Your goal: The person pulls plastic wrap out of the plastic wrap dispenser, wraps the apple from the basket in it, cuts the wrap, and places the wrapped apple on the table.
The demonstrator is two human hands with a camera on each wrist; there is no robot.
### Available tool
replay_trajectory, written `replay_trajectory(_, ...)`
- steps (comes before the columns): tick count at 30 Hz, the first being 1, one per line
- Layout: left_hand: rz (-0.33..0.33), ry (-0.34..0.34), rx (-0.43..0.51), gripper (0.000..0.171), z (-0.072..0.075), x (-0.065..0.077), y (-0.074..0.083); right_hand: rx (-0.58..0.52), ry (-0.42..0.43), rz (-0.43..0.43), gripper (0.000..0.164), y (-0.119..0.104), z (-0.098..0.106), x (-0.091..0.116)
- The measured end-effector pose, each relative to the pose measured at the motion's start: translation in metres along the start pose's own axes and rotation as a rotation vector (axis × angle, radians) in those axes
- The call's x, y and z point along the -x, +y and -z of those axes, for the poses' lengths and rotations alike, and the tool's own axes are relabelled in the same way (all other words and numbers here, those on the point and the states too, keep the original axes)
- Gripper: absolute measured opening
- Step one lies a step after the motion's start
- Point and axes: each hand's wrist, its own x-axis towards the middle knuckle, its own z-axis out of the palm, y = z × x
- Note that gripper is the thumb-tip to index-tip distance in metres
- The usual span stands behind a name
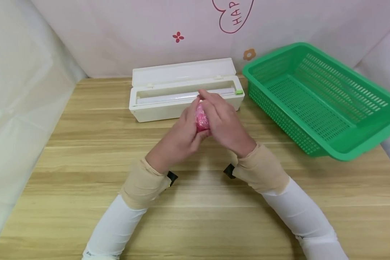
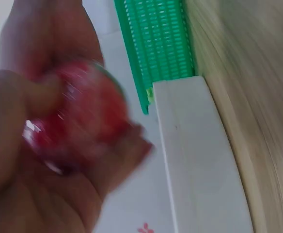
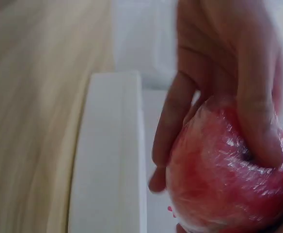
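Observation:
Between both hands, above the table, is a red apple [image 1: 202, 121] wrapped in clear cling film. My left hand [image 1: 177, 141] grips it from the left, and its thumb presses into the hollow at the end of the apple [image 3: 212, 167] in the right wrist view. From the other side my right hand [image 1: 226, 121] holds it, its fingers bent over the top. Motion blurs the apple [image 2: 95, 114] in the left wrist view. Just behind the hands stands a white cling film box [image 1: 162, 112], lid up, with a film roll [image 1: 169, 98] inside.
A green plastic basket [image 1: 289, 124] with slotted walls stands at the right, close to the box's end. A light green clip [image 1: 239, 92] sits on the box's right end. Beneath everything is a wood-grain table [image 1: 84, 151], with a printed cloth [image 1: 117, 32] hanging behind.

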Motion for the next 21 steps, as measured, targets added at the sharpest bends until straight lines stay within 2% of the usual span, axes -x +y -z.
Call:
replay_trajectory(2,0.008,-0.027,-0.105,0.082,-0.002,0.003,0.004,0.063,-0.048,-0.02,0.052,0.0,-0.003,0.0)
replay_trajectory(4,0.032,-0.041,-0.15,0.081,-0.002,0.006,0.005,0.11,-0.11,-0.023,0.052,0.001,-0.002,-0.001)
replay_trajectory(6,0.047,-0.047,-0.121,0.08,0.002,0.006,0.002,0.041,-0.178,-0.061,0.054,0.003,0.003,-0.004)
replay_trajectory(8,0.09,-0.051,-0.027,0.078,0.006,0.004,-0.002,-0.074,-0.184,-0.073,0.057,0.008,0.011,-0.007)
replay_trajectory(10,0.156,-0.035,0.08,0.074,0.011,0.002,-0.006,-0.191,-0.141,-0.039,0.058,0.011,0.013,-0.01)
replay_trajectory(12,0.186,-0.013,0.186,0.065,0.016,0.001,-0.009,-0.307,-0.079,0.029,0.057,0.013,0.009,-0.01)
replay_trajectory(14,0.216,0.002,0.236,0.063,0.018,0.002,-0.008,-0.35,0.0,0.137,0.052,0.014,-0.001,-0.009)
replay_trajectory(16,0.206,0.01,0.292,0.062,0.019,0.002,-0.005,-0.388,0.075,0.204,0.047,0.014,-0.012,-0.007)
replay_trajectory(18,0.213,0.044,0.308,0.074,0.019,0.002,-0.001,-0.411,0.171,0.196,0.044,0.011,-0.021,-0.006)
replay_trajectory(21,0.179,0.143,0.346,0.088,0.014,0.0,0.004,-0.522,0.295,0.037,0.048,0.003,-0.027,-0.005)
